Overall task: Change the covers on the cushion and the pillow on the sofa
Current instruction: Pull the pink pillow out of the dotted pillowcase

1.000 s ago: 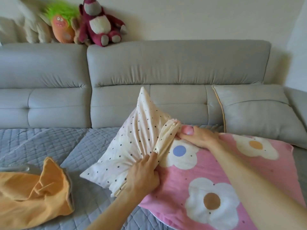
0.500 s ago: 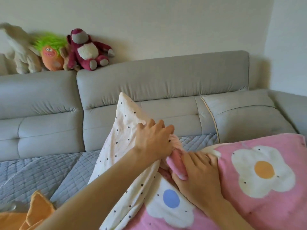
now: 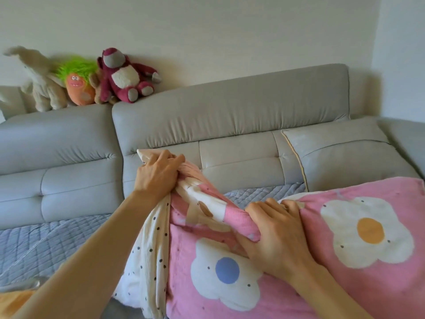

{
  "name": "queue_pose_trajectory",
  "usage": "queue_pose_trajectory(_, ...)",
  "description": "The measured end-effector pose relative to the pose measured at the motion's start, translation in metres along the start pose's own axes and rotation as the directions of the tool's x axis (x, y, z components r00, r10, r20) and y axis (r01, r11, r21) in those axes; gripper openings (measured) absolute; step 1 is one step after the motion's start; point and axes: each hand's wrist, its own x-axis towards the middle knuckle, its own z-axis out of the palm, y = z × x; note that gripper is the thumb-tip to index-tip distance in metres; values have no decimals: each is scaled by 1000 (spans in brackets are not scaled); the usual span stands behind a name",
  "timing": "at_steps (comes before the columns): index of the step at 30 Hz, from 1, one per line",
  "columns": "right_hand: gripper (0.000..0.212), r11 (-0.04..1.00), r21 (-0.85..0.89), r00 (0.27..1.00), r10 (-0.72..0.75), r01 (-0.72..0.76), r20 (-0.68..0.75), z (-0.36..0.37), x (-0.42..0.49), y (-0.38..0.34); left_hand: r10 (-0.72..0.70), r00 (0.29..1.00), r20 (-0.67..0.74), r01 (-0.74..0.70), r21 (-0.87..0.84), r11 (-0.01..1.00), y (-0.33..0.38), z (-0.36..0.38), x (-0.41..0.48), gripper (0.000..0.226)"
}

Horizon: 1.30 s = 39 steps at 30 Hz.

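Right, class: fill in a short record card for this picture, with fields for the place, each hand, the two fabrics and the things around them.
place: grey sofa, quilted throw on its seat
left hand: grips the pillow's top corner, cover bunched under its fingers
right hand: grips a fold of the pink flowered cover
pillow: cream with dark dots, showing at the cover's left edge
backrest top: plush toys
right corner: grey cushion leaning on the backrest
lower left: orange cloth, partly out of frame
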Motion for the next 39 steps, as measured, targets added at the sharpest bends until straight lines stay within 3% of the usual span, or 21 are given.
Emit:
queue_pose_trajectory(5,41,1000,16,1000,8,-9,7,-5,-3,3,-164,986,14,164,2,986,-14,9,-2,26)
queue_pose_trajectory(13,48,997,5,996,71,-71,62,-2,3,11,-202,977,65,203,-13,979,-18,23,-3,28)
queue_pose_trajectory(18,40,988,4,987,156,-156,-32,-7,1,30,-428,868,252,441,6,898,-54,28,-26,24)
queue_pose_trajectory(20,37,965,-38,963,258,-261,-80,-6,9,47,-497,836,233,525,-77,847,-64,32,-44,29)
queue_pose_trajectory(24,41,883,-114,888,443,-456,-124,13,39,77,-479,841,253,536,-256,805,-43,33,-57,32)
queue_pose_trajectory(27,37,802,-185,821,537,-568,-195,15,57,101,-463,843,273,517,-177,838,-37,40,-67,33)
queue_pose_trajectory(31,33,664,-242,704,631,-707,-326,17,54,135,-568,760,317,614,-62,787,-53,55,-85,33)
queue_pose_trajectory(34,39,582,-393,690,686,-712,-233,34,40,135,-556,730,397,665,-228,711,-41,62,-87,33)
queue_pose_trajectory(37,58,738,-441,817,576,-511,16,57,24,94,-469,762,446,640,-410,650,4,60,-82,30)
queue_pose_trajectory(39,61,836,-449,817,480,-316,320,74,11,58,-380,849,368,518,-431,739,40,58,-83,22)
